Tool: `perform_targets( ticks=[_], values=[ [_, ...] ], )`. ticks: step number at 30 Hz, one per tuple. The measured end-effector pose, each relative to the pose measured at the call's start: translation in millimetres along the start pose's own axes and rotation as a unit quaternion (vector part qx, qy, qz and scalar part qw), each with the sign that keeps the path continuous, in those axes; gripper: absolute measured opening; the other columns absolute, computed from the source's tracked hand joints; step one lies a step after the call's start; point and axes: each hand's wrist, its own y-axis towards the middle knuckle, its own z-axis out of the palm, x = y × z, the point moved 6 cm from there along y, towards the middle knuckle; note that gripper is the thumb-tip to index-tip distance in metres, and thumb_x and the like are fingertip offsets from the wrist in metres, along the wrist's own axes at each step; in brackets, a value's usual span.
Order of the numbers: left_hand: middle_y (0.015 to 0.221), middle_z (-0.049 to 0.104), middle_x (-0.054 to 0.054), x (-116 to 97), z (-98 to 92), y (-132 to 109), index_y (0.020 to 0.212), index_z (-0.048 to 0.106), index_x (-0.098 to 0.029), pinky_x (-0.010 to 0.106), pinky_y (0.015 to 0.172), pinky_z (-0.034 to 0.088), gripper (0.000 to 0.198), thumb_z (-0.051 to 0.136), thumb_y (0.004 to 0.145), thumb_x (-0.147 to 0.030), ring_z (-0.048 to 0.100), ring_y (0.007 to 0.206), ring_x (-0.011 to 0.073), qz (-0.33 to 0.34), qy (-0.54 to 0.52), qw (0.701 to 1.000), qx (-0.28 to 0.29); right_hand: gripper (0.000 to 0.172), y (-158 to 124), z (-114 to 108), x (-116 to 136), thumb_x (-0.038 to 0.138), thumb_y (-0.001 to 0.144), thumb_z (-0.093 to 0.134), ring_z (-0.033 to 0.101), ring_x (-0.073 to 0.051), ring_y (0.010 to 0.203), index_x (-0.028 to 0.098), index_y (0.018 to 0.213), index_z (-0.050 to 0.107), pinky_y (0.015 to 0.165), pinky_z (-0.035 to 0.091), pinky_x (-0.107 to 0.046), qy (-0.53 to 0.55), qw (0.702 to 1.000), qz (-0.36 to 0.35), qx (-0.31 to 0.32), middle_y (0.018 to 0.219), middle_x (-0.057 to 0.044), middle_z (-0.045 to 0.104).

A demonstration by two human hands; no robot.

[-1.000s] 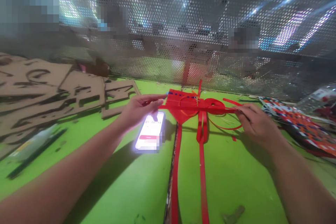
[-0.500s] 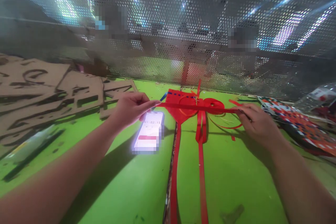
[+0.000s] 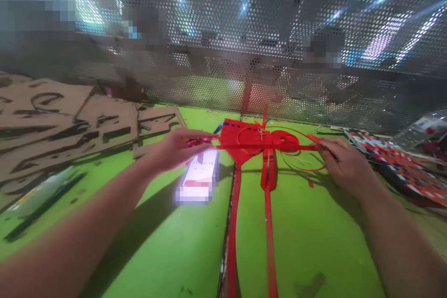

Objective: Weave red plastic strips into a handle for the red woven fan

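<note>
In the head view, the left hand (image 3: 185, 146) had its thumb and fingers brought almost together, pinching the left end of a red strip (image 3: 251, 147). The right hand (image 3: 340, 160) had its fingers closed on the strip's right end, thumb on the near side. Between them the strip stretched nearly straight from left to right, passing over a red woven piece (image 3: 239, 154) that lay at the far middle of the green counter (image 3: 314, 223), a blue band along its far edge and its point toward the near side.

The left forearm slanted in from the near left corner, the hand held above the far end of a lit phone (image 3: 199, 179). The right forearm slanted in from the near right corner, that hand turned inward toward the woven piece.

Just right of the woven piece lay a red coil (image 3: 285, 139), near the right hand. Two long red bands (image 3: 269, 237) ran down to the near edge. Cut cardboard pieces (image 3: 115, 121) covered the far left, well apart from the work; a multicoloured woven panel (image 3: 401, 163) and a clear bottle (image 3: 424, 128) stood out at the right.
</note>
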Motion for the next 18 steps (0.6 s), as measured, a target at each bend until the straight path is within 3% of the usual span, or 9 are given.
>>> perform_targets(
  ticks=[6,10,18],
  values=[
    [0.057,0.071,0.003,7,0.7,0,0.087,0.085,-0.031,0.024,0.036,0.033,0.032,0.073,0.09,-0.061,0.047,0.038,0.009,-0.021,-0.014,0.999,0.037,0.037,0,-2,-2,0.043,0.109,0.044,0.07,-0.035,0.105,0.028,0.121,0.075,0.088,0.056,-0.048,0.0,0.999,0.022,0.025,0.114,-0.012,0.072],
    [0.051,0.065,0.002,9,-8.5,-2,0.078,0.081,-0.027,0.024,0.04,0.038,0.041,0.068,0.094,-0.063,0.05,0.037,0.0091,-0.031,0.01,0.998,0.045,0.038,0,-1,-4,0.046,0.108,0.044,0.071,-0.035,0.103,0.028,0.121,0.075,0.085,0.056,-0.049,-0.004,0.999,0.036,0.019,0.114,-0.012,0.07],
    [0.057,0.072,0.004,7,-21.5,0,0.088,0.082,-0.023,0.026,0.045,0.04,0.035,0.066,0.097,-0.053,0.055,0.041,0.0113,-0.076,0.055,0.995,-0.043,0.036,1,-1,-9,0.043,0.108,0.047,0.071,-0.035,0.101,0.025,0.12,0.075,0.083,0.058,-0.051,-0.03,0.999,0.011,0.011,0.111,-0.014,0.07]
  ],
)
